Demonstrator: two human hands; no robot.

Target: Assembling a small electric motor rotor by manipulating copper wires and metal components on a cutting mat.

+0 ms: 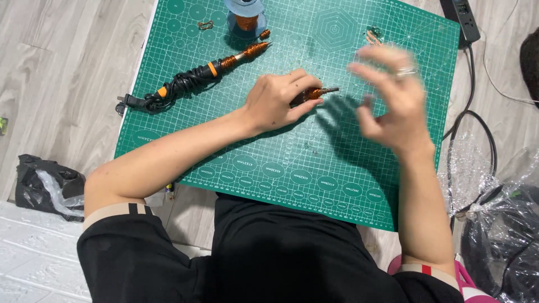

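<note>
So the left hand (pixel 278 101) is clamped on a copper-wrapped tool (pixel 317 92) lying mid green cutting mat (pixel 314 168), while the right hand (pixel 393 101) hovers blurred just right of it, fingers spread, holding nothing. Far left, a second wrapped tool (pixel 196 76) rests near a copper wire spool (pixel 245 19).

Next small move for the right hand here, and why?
Probably bring the right hand back down to the copper-wound tool tip. The left hand pins that tool on the green cutting mat with the tip poking out toward the right hand, which is raised, open, motion-blurred and holds nothing. The copper wire spool stands at the mat's far edge.
</note>
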